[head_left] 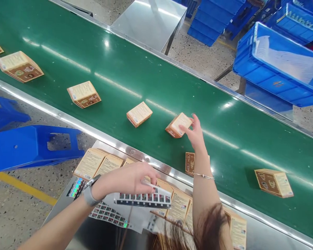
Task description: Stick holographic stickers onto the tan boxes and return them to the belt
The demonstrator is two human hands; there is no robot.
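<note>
Over the green conveyor belt [156, 86], my right hand [196, 133] has its thumb and fingers around a small brown and cream carton [175, 125]. My left hand [138, 177] pinches a sheet of small stickers [146, 199] above the metal side table. Beneath that sheet lie more sticker sheets [108, 213]. A row of similar cartons [91, 163] stands along the table edge, partly hidden by my left arm. Another carton [190, 163] on the belt is mostly covered by my right forearm.
Several more cartons [139, 114] sit spaced along the belt. A blue stool [15, 147] stands at the left. Beyond the belt are a steel table [151, 22], a blue crate [271, 74] holding white sheets, and stacked blue bins [214, 21]. Hair hangs into the bottom of the view.
</note>
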